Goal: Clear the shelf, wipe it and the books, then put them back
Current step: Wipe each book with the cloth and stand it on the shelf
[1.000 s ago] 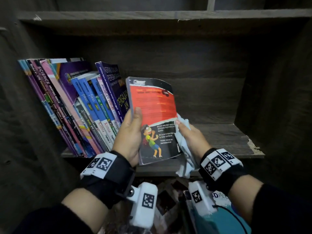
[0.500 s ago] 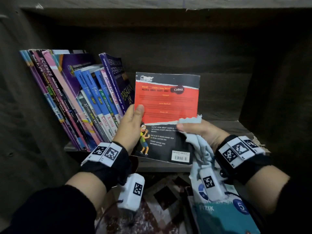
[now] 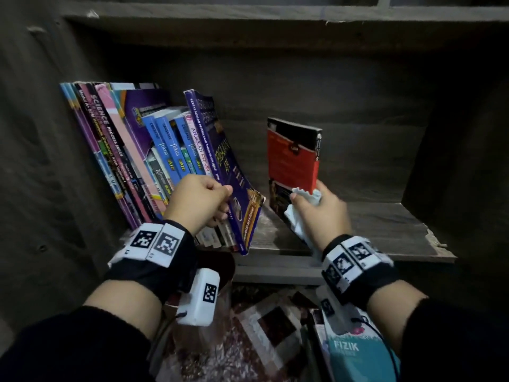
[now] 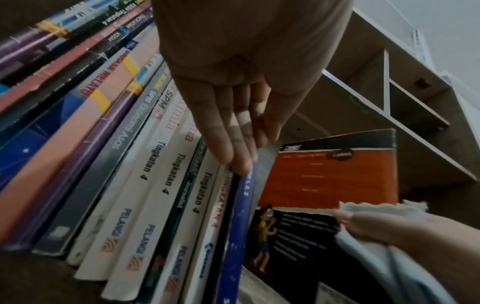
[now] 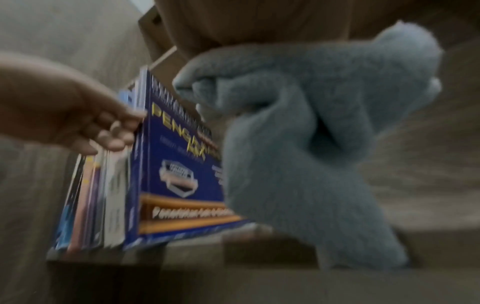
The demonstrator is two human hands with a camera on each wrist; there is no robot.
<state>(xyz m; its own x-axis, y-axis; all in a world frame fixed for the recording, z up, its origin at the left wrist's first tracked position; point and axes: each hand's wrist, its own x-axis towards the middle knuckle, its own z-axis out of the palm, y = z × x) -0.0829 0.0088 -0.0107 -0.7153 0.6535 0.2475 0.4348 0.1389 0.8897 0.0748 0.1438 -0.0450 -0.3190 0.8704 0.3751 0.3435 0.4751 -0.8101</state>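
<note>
A row of books (image 3: 124,150) leans left on the dark wooden shelf (image 3: 385,230). My left hand (image 3: 203,199) pinches the last of them, a dark blue book (image 3: 220,155), at its spine, thumb on the cover side. The left wrist view shows the fingertips (image 4: 241,168) at that blue spine (image 4: 239,226). To its right, a red-and-black book (image 3: 292,158) stands almost edge-on to me on the shelf. My right hand (image 3: 322,213) grips its lower edge together with a light blue cloth (image 3: 308,197). The cloth (image 5: 298,144) fills the right wrist view and hides the red book there.
The shelf's right half is bare up to the side wall (image 3: 454,161), and its front right corner (image 3: 435,241) is chipped. An upper board (image 3: 248,20) closes the compartment overhead. Below the shelf lie a teal FIZIK book (image 3: 355,354) and other books.
My left hand let go of the red-and-black book and moved left onto the dark blue book. My right hand swung the red book from facing me to nearly edge-on, further right.
</note>
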